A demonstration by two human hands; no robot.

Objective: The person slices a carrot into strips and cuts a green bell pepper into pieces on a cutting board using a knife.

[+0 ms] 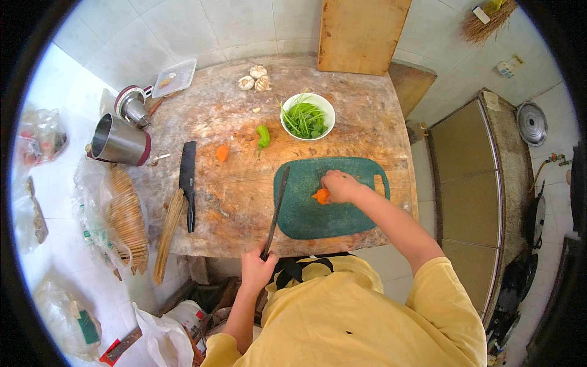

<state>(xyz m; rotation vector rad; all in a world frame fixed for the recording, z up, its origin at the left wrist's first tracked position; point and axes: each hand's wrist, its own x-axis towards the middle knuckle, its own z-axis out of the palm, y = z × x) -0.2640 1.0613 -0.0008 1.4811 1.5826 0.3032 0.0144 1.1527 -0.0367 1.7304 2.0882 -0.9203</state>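
My left hand [257, 266] is closed round the handle of a dark-bladed knife [279, 200], whose blade points away from me, edge-on, over the left side of a green cutting board [302, 222]. Above the middle of the board, my right hand [340, 186] has its fingers on orange carrot pieces [321, 196]; how many it grasps is hidden. Beyond the board stands a white bowl [331, 123] of leafy greens [306, 117]. A green pepper [263, 136] and a carrot chunk [222, 153] lie on the wooden table left of the bowl.
A black cleaver [187, 172] and a bundle of thin sticks [168, 236] lie at left. Farther back are garlic bulbs [258, 71], a plastic lid [175, 78] and a metal container [120, 140]. A wooden board [362, 36] leans on the wall; a cabinet [467, 197] stands right.
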